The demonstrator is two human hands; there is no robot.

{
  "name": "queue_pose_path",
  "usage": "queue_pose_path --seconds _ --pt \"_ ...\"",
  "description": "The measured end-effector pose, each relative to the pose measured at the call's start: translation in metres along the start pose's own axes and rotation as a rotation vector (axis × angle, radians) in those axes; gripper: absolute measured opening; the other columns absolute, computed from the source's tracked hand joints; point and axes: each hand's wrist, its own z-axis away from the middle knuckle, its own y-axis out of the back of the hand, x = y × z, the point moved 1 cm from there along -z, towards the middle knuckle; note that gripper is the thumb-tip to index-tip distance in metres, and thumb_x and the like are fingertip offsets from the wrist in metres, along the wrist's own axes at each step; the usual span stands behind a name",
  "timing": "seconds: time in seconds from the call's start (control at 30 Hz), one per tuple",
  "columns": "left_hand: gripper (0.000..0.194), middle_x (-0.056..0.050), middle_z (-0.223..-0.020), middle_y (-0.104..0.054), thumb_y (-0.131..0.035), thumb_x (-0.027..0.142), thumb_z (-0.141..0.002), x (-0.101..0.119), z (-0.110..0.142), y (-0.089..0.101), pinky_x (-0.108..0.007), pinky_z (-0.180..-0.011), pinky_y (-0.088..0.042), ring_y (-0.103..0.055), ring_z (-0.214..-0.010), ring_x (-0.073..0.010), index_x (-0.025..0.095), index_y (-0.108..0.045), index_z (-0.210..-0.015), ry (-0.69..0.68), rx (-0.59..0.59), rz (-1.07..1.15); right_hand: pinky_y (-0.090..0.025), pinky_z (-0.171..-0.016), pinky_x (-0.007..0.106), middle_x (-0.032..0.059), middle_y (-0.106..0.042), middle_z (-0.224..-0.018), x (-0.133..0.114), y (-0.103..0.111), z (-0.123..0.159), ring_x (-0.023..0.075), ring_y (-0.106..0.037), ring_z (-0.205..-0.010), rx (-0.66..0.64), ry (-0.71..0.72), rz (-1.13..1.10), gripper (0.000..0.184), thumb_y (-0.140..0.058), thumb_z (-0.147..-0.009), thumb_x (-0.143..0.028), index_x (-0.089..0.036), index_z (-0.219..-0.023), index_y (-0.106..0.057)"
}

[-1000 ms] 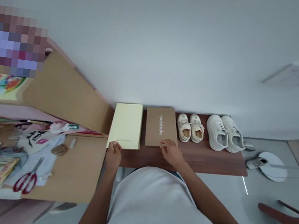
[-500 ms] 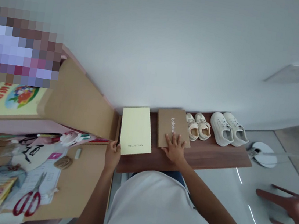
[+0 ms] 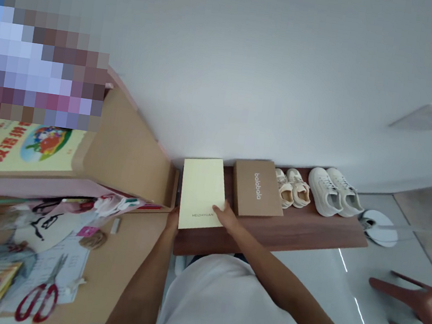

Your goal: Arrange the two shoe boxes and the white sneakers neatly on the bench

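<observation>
A pale yellow shoebox (image 3: 202, 184) marked MEIZHIYUAN lies on a dark brown wooden bench (image 3: 246, 236) against the wall. My right hand (image 3: 226, 217) grips its right edge near the front corner, thumb on the lid and the other fingers down the side, mostly hidden. At the box's left side is my left hand (image 3: 172, 220), between the box and the desk; its fingers are largely hidden. A brown shoebox (image 3: 256, 188) marked balabala sits just right of the yellow one, untouched.
Small cream shoes (image 3: 296, 189) and larger white sneakers (image 3: 326, 191) stand farther right on the bench. The desk (image 3: 117, 261) at left bears red-handled scissors (image 3: 40, 293), papers and plastic bags. A reddish-brown stool (image 3: 421, 306) stands on the floor at right.
My right hand has left the brown shoebox and moved left onto the yellow one. My left hand has shifted from the desk edge to the yellow shoebox's left side.
</observation>
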Motion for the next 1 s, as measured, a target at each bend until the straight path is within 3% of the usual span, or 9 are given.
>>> queue_pose_path --seconds 0.1,0.2,0.37,0.47,0.53,0.67,0.8,0.9,1.0 --pt "0.033 -0.01 -0.079 -0.076 -0.063 0.042 -0.09 -0.004 0.014 -0.004 -0.036 -0.073 -0.061 -0.075 -0.08 -0.0255 0.011 -0.07 -0.097 0.07 -0.089 0.091 -0.048 -0.106 0.042 0.0099 -0.065 -0.136 0.004 -0.012 -0.005 0.0243 -0.062 -0.123 -0.011 -0.186 -0.289 0.072 -0.063 -0.091 -0.05 -0.024 -0.153 -0.037" --pt "0.038 -0.012 -0.093 -0.078 -0.061 0.047 -0.092 0.001 0.029 0.007 -0.039 -0.084 -0.061 -0.076 -0.093 -0.0265 0.012 -0.071 -0.103 0.1 -0.226 0.105 -0.049 -0.105 0.043 0.0115 -0.067 -0.133 0.015 -0.012 0.001 0.0257 -0.064 -0.119 -0.015 -0.216 -0.577 0.069 -0.068 -0.085 -0.056 -0.022 -0.143 -0.05" --pt "0.045 -0.012 -0.127 -0.071 -0.069 0.047 -0.087 0.006 0.058 0.034 -0.039 -0.11 -0.047 -0.061 -0.128 -0.0269 0.019 -0.067 -0.122 -0.229 -0.197 -0.164 -0.047 -0.102 0.058 0.0108 -0.066 -0.134 0.011 -0.024 0.015 0.0316 -0.06 -0.125 -0.269 -0.347 -0.819 0.067 -0.056 -0.084 -0.075 -0.029 -0.132 -0.06" --pt "0.064 -0.012 -0.149 -0.055 -0.069 0.046 -0.087 -0.005 0.078 0.027 -0.042 -0.119 -0.036 -0.045 -0.144 -0.0268 0.022 -0.051 -0.144 -0.47 -0.185 -0.354 -0.051 -0.091 0.062 0.0124 -0.069 -0.127 -0.002 -0.032 0.023 0.0355 -0.062 -0.122 -0.551 -0.419 -0.962 0.075 -0.039 -0.084 -0.085 -0.028 -0.127 -0.063" --pt "0.071 -0.013 -0.162 -0.038 -0.064 0.043 -0.089 -0.015 0.089 0.013 -0.043 -0.124 -0.024 -0.029 -0.153 -0.0264 0.021 -0.04 -0.153 -0.602 -0.143 -0.534 -0.053 -0.088 0.058 0.0134 -0.072 -0.119 -0.006 -0.032 0.026 0.0345 -0.066 -0.115 -0.598 -0.397 -1.042 0.075 -0.035 -0.085 -0.085 -0.025 -0.12 -0.065" --pt "0.077 -0.018 -0.169 -0.016 -0.055 0.032 -0.091 -0.035 0.099 -0.025 -0.051 -0.126 -0.01 -0.005 -0.157 -0.0302 0.017 -0.024 -0.159 -0.646 -0.082 -0.776 -0.058 -0.081 0.048 0.0078 -0.074 -0.105 0.001 -0.025 0.023 0.0259 -0.07 -0.095 -0.294 -0.377 -1.025 0.052 -0.054 -0.088 -0.071 -0.027 -0.114 -0.063" --pt "0.079 -0.023 -0.168 -0.011 -0.053 0.027 -0.089 -0.043 0.096 -0.055 -0.054 -0.125 -0.008 0.002 -0.157 -0.0335 0.01 -0.022 -0.159 -0.658 -0.103 -0.816 -0.058 -0.077 0.041 0.0031 -0.073 -0.104 0.01 -0.021 0.015 0.0216 -0.068 -0.09 -0.053 -0.351 -0.928 0.045 -0.068 -0.082 -0.058 -0.029 -0.117 -0.062" --pt "0.081 -0.029 -0.165 -0.015 -0.057 0.031 -0.087 -0.044 0.099 -0.064 -0.055 -0.125 -0.01 -0.003 -0.156 -0.0373 0.004 -0.025 -0.157 -0.649 -0.1 -0.831 -0.057 -0.085 0.043 0.0049 -0.074 -0.103 0.014 -0.01 0.017 0.0241 -0.068 -0.098 -0.002 -0.166 -0.816 0.041 -0.067 -0.081 -0.054 -0.026 -0.112 -0.069" --pt "0.076 -0.026 -0.167 -0.015 -0.054 0.036 -0.092 -0.043 0.11 -0.074 -0.055 -0.125 -0.012 -0.006 -0.157 -0.035 0.007 -0.027 -0.157 -0.771 -0.109 -0.777 -0.049 -0.103 0.046 0.0089 -0.071 -0.119 0.024 0.025 0.025 0.0271 -0.061 -0.119 0.21 0.092 -0.578 0.035 -0.062 -0.085 -0.048 -0.024 -0.107 -0.073"
